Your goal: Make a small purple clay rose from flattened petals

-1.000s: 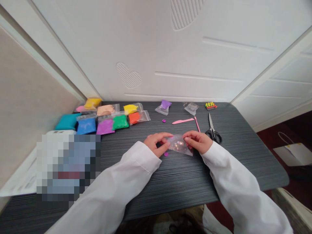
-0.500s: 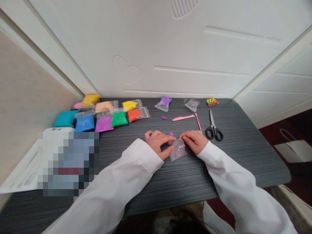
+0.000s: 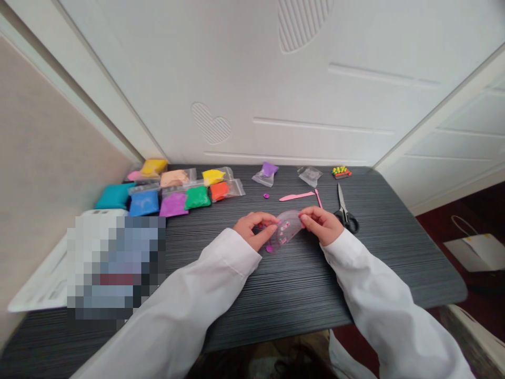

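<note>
My left hand pinches the left end of a clear, half-round protractor with pink prints. Its right end is gripped between the thumb and fingers of my right hand. The protractor is held tilted above the dark table. Just below my left fingertips is a small flat purple piece of clay; whether it touches the protractor I cannot tell. Farther back lies a smaller purple clay bit. Beyond my right hand are a pink plastic clay knife and a thin pink stick tool.
Black-handled scissors lie right of my right hand. A small yellow, green and orange clay piece sits behind them. Bags of coloured clay crowd the back left, with a purple bag and a clear bag farther right.
Both hands have lifted and tilted the protractor off the table. My left fingers have closed on its left end. The flat purple clay piece now shows nearer me, below my left fingers.
</note>
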The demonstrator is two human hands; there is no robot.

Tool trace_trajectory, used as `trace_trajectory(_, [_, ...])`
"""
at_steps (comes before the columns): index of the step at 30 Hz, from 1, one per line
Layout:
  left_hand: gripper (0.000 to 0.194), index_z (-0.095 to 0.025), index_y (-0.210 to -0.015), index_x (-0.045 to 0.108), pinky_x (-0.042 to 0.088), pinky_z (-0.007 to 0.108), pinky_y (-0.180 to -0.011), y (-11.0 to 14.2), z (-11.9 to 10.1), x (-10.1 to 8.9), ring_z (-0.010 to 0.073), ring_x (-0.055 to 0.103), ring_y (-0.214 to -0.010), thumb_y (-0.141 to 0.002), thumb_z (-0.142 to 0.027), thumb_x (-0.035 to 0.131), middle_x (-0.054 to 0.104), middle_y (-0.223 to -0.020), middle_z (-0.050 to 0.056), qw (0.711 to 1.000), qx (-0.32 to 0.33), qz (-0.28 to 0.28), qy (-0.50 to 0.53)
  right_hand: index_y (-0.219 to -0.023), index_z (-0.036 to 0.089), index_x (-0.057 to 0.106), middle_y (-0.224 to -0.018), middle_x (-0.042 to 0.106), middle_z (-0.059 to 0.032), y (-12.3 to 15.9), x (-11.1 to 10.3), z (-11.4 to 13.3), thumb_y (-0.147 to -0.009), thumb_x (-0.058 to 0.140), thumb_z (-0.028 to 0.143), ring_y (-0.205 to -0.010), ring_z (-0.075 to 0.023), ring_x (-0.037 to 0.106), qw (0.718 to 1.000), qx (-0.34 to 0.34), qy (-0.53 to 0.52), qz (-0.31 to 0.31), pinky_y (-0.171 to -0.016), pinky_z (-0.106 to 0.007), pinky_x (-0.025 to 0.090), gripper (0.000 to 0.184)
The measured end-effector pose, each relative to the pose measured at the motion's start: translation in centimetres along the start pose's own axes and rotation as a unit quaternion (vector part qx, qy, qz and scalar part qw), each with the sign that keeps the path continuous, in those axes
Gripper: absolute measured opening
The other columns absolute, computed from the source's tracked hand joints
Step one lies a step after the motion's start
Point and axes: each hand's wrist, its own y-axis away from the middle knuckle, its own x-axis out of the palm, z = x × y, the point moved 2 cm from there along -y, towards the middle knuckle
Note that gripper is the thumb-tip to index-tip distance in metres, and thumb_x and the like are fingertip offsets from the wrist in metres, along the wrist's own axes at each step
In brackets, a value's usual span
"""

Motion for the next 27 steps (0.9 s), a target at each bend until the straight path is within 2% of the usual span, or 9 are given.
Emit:
trace_trajectory(4, [0.015,-0.021,-0.08,0.063,0.039,0.029,-0.071,0.3,-0.4,0.1,0.012,0.053,-0.066,-0.068,-0.026,0.056,0.062,-0.067,-0.001,0.998,0.039,0.014,-0.04,-0.085,0.018,0.052,-0.063,0.053,0.0008,-0.2,-0.4,-0.3,-0.077,0.042,0.042,-0.055,-0.0095,0.049,0.997,-0.023,0.067,-0.002,-0.053,-0.024,0.04,0.027])
trace_trajectory(8, [0.014,-0.024,-0.079,0.063,0.032,0.034,-0.078,0.4,-0.9,-0.4,0.0131,0.052,-0.07,-0.07,-0.027,0.053,0.062,-0.063,-0.002,0.986,0.106,0.021,-0.126,-0.088,0.019,0.054,-0.07,0.055,-0.0012,-0.4,-0.6,-0.6,-0.08,0.037,0.038,-0.06,-0.0111,0.049,0.99,-0.04,0.138,0.0,-0.059,-0.025,0.041,0.027])
trace_trajectory(15, [0.016,-0.028,-0.075,0.065,0.027,0.035,-0.076,0.7,-0.4,-0.4,0.0133,0.049,-0.069,-0.069,-0.025,0.05,0.059,-0.062,-0.002,0.964,0.187,0.012,-0.189,-0.081,0.02,0.056,-0.056,0.052,0.0019,-0.5,0.6,-0.4,-0.083,0.032,0.029,-0.055,-0.0115,0.048,0.961,-0.052,0.27,0.026,-0.062,-0.026,0.036,0.026])
trace_trajectory(20, [0.018,-0.027,-0.074,0.066,0.028,0.035,-0.076,0.7,-0.2,-0.2,0.0131,0.048,-0.068,-0.068,-0.024,0.049,0.058,-0.062,-0.001,0.958,0.206,0.011,-0.2,-0.083,0.02,0.054,-0.059,0.055,0.0015,-0.6,1.1,-0.1,-0.083,0.03,0.026,-0.061,-0.0131,0.051,0.943,-0.05,0.328,0.011,-0.07,-0.03,0.033,0.025])
trace_trajectory(27, [0.02,-0.028,-0.073,0.066,0.028,0.034,-0.076,0.7,-0.2,0.1,0.0129,0.048,-0.069,-0.067,-0.02,0.049,0.056,-0.061,-0.001,0.952,0.224,0.04,-0.206,-0.083,0.021,0.054,-0.063,0.058,0.0019,-0.6,1.3,-0.2,-0.082,0.031,0.023,-0.065,-0.0133,0.052,0.929,-0.054,0.366,0.012,-0.075,-0.032,0.03,0.023])
